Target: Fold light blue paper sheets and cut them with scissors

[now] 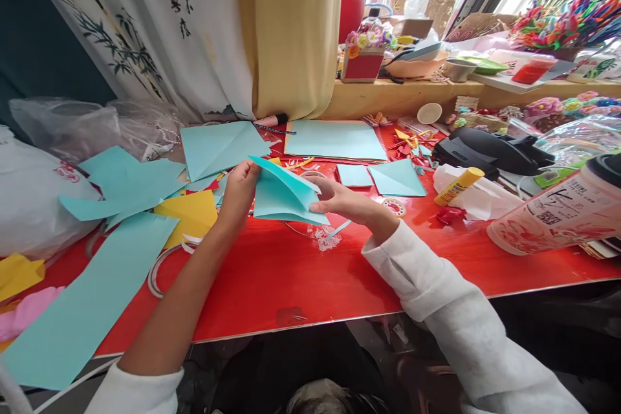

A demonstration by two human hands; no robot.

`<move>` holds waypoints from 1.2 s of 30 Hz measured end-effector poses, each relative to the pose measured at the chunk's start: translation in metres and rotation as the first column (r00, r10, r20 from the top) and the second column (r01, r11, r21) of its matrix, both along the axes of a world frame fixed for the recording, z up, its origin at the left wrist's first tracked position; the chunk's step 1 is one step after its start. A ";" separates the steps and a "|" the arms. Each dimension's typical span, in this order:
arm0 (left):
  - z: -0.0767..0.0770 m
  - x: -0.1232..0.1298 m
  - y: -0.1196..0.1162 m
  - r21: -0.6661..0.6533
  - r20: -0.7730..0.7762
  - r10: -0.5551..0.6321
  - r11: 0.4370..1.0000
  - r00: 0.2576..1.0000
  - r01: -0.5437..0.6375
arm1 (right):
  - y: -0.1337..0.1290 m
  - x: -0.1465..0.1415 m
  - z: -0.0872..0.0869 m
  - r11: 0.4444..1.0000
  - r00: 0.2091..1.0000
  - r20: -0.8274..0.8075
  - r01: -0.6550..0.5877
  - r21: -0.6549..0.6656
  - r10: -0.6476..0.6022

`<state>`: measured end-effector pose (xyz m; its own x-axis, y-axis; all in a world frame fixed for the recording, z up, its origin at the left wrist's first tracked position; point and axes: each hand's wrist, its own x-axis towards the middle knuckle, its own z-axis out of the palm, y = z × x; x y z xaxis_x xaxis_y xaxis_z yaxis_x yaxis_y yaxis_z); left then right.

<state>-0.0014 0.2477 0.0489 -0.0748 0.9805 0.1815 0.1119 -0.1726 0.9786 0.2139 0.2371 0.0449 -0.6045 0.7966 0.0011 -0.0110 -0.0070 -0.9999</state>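
A folded turquoise sheet of paper (pixel 284 193) is held up over the middle of the red table, its layers fanned apart. My left hand (pixel 241 189) pinches its upper left corner between thumb and fingers. At the right edge, my right hand (pixel 339 200) grips it, thumb in front and some fingers hidden behind the paper. Just behind lie a small turquoise square (pixel 354 175) and a larger creased square (pixel 398 178). Farther back rests a stack of turquoise sheets (pixel 334 140), with another creased sheet (pixel 226 145) to its left.
Turquoise offcuts (pixel 97 297) and yellow paper (pixel 189 213) cover the left side, beside a white plastic bag (pixel 39 194). A yellow glue stick (pixel 458 186), a black object (pixel 490 150) and a pink cup (pixel 557 210) stand or lie at right. The table's front edge (pixel 301 325) is near me.
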 end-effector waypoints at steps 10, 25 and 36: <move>0.000 0.003 0.001 0.149 0.006 -0.044 0.988 0.999 0.043 | -0.010 -0.012 0.007 0.929 0.931 0.015 0.362 0.071 -0.364; 0.012 -0.005 -0.003 -0.055 0.078 -0.267 0.961 0.961 0.271 | 0.000 -0.007 0.004 0.936 0.933 -0.097 0.351 0.031 -0.346; 0.031 -0.090 0.011 0.109 0.141 -0.089 0.991 0.986 0.074 | 0.007 -0.036 -0.021 0.714 0.721 0.554 -0.118 0.690 -0.416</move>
<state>-0.0911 0.2583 0.0804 -0.0285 0.9612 0.2745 -0.0482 -0.2756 0.9601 0.1781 0.2445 0.0244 -0.5310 0.8195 0.2158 0.6753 0.5630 -0.4764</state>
